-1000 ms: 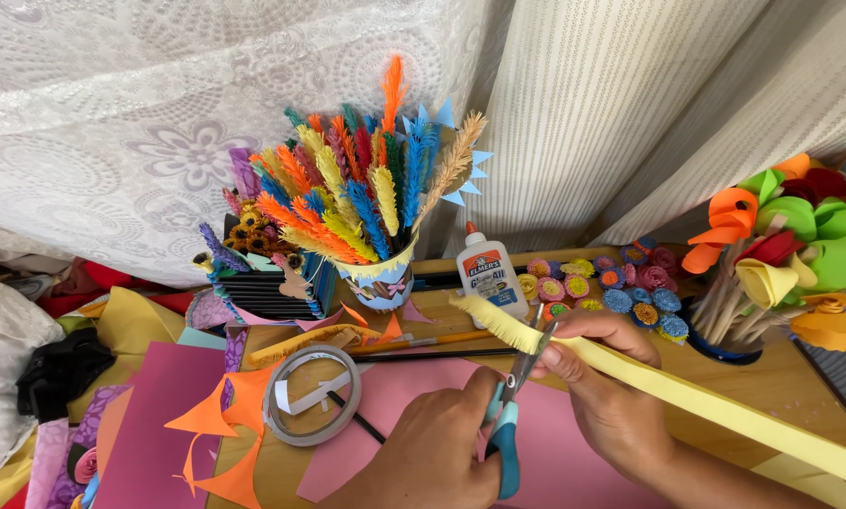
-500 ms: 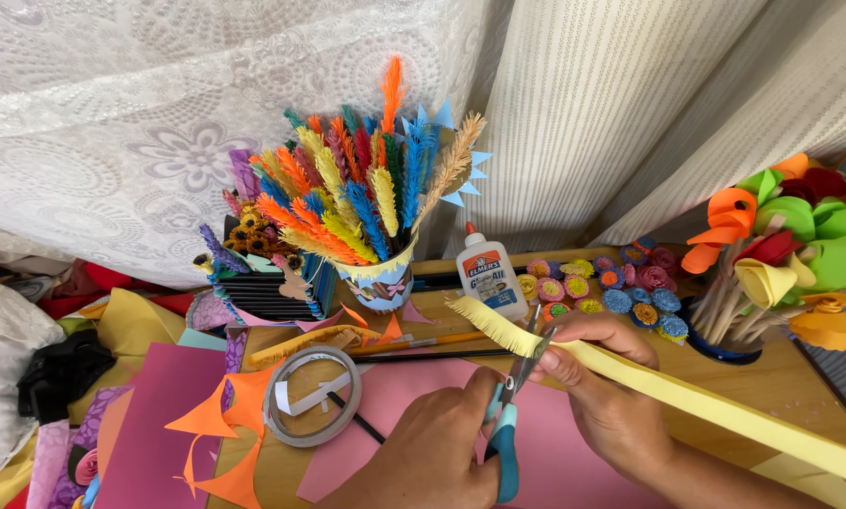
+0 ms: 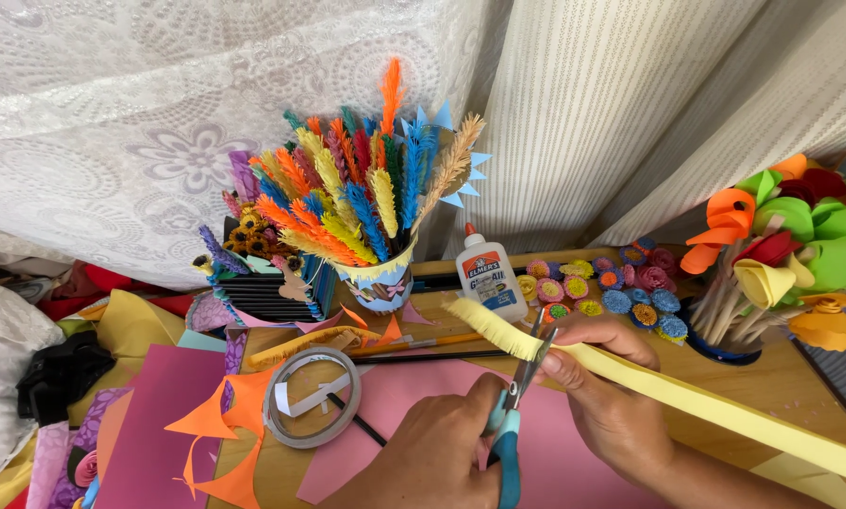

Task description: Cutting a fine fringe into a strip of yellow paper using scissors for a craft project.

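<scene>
You've got a long yellow paper strip [image 3: 706, 405] running from the lower right corner up across the table [image 3: 800, 382] to its free end near the glue bottle, and that is the work in hand: the short stretch at the free end [image 3: 484, 325] is already snipped into a fine fringe, while the far longer run back toward the right edge shows as plain, uncut paper, so I'd judge you're only a small way in, with most of the strip left to do. Your right hand [image 3: 612, 396] has its grip pinched on the strip just behind the fringe, holding it taut above the pink sheet [image 3: 423, 415]. Your left hand [image 3: 442, 462] has its grip clenched around the blue handles of the scissors [image 3: 515, 405], blades slightly parted at the strip's edge, right where fringe meets plain paper. Now the packages, big to small: the paper-wrapped cup [image 3: 381, 283] full of bright fringed stems stands behind the strip on the left, decorated in blue, yellow and orange shapes; just to its right the white glue bottle [image 3: 489, 278] stands upright, with an orange cap and a blue-and-orange label facing you. Left of the scissors lies a flat roll of tape [image 3: 312, 396], grey ring, touching an orange paper cut-out [image 3: 230, 424].
</scene>
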